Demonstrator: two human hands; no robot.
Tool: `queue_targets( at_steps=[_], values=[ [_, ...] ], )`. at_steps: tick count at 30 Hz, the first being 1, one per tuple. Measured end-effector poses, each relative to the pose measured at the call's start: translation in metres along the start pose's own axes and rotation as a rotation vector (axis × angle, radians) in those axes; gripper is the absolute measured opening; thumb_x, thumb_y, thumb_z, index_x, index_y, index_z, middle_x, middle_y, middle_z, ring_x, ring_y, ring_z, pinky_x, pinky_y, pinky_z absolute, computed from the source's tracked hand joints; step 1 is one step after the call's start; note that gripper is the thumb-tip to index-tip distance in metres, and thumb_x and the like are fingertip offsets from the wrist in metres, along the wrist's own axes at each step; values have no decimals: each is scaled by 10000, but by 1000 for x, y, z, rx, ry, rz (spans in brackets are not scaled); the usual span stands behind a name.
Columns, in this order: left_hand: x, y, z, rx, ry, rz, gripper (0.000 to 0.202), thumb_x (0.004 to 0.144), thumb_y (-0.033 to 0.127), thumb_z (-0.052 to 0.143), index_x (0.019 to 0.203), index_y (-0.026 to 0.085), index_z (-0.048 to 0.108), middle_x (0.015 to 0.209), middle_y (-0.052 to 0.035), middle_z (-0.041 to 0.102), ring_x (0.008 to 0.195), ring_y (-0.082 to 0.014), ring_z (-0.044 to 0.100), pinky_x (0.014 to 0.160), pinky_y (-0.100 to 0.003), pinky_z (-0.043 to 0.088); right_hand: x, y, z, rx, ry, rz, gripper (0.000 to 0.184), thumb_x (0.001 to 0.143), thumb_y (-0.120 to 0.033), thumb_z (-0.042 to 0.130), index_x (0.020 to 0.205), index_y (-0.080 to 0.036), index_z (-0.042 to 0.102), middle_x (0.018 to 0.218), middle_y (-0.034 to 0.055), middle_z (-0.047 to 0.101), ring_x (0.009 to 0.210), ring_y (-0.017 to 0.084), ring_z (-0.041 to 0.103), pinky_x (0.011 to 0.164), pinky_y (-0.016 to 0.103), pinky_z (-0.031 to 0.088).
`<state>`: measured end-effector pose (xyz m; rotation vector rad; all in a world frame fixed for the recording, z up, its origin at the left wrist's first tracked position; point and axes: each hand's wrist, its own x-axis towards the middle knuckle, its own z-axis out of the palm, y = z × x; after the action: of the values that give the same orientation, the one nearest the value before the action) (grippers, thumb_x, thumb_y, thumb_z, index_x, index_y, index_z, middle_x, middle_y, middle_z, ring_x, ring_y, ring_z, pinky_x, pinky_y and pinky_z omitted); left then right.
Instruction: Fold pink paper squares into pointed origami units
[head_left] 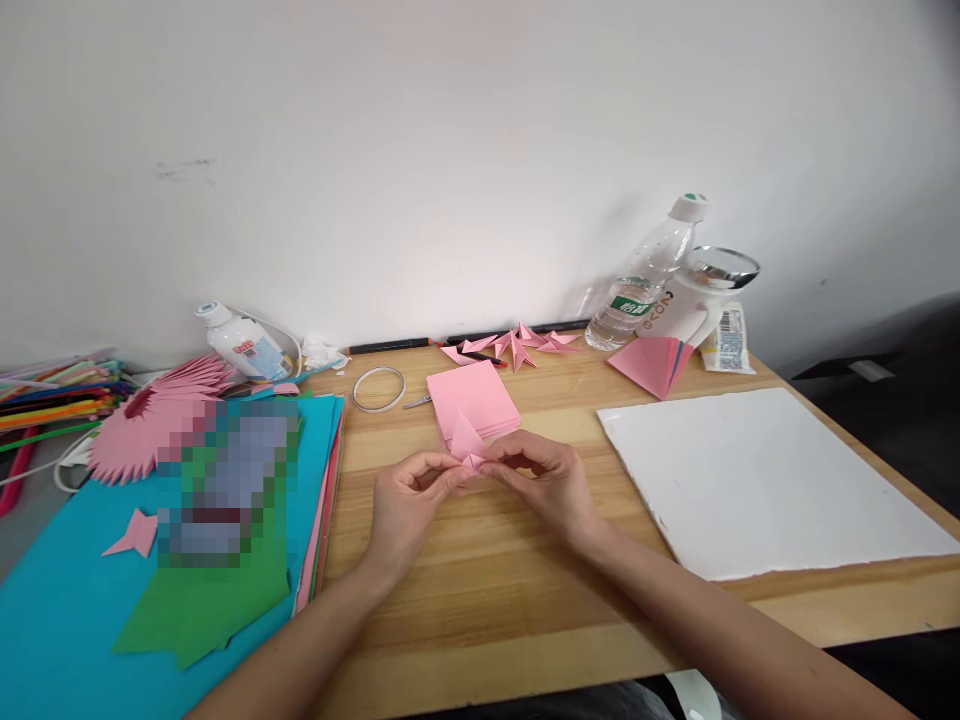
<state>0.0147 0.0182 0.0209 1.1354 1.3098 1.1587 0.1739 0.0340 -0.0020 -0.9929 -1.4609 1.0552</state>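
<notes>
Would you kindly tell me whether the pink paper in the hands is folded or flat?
Folded: the pink paper has a pointed flap above small creases, between the left hand and right hand.

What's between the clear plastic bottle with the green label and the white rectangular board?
In the head view, a folded pink paper piece lies between the bottle and the board.

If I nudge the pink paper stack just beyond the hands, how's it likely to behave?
The pink paper stack would probably slide rather than roll: it lies flat on the table. It may also fan apart, since its lower edges look offset and no binding shows.
</notes>
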Motion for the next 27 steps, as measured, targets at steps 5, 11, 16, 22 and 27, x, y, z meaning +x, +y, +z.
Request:
queue_targets(
  at_steps=[5, 11, 16, 22, 27],
  values=[
    [-1, 2, 0, 88, 13, 21, 139, 642, 269, 711, 646, 134, 682, 650, -28, 702, 597, -130, 634, 598, -196, 507, -1, -1, 3, 100, 12, 79, 130, 674, -294, 721, 720, -180, 680, 718, 31, 695, 647, 153, 631, 615, 265, 522],
    [-1, -3, -1, 118, 14, 36, 139, 651, 270, 707, 667, 133, 686, 672, -36, 705, 618, -141, 636, 611, -210, 504, -1, -3, 5, 187, 28, 178, 139, 625, -272, 755, 704, -179, 688, 709, 18, 701, 649, 146, 639, 636, 259, 531],
    [-2, -5, -2, 118, 11, 47, 132, 653, 260, 704, 655, 130, 680, 664, -35, 700, 616, -144, 638, 612, -214, 507, 0, -4, 5, 202, 33, 200, 152, 615, -282, 760, 700, -178, 690, 700, 18, 700, 643, 145, 637, 629, 257, 529],
    [-2, -2, 0, 94, 14, 52, 127, 655, 254, 708, 662, 129, 683, 669, -38, 709, 615, -149, 654, 608, -211, 524, -1, -4, 4, 151, 35, 150, 148, 637, -287, 748, 699, -174, 676, 698, 22, 686, 637, 145, 625, 619, 256, 517],
    [-4, -1, 2, 4, 23, 26, 158, 642, 264, 721, 694, 129, 655, 696, -43, 718, 651, -178, 680, 662, -259, 559, -2, -3, 3, 70, 8, 98, 150, 688, -316, 710, 744, -180, 678, 712, 30, 671, 622, 144, 598, 601, 264, 493]
  ],
)
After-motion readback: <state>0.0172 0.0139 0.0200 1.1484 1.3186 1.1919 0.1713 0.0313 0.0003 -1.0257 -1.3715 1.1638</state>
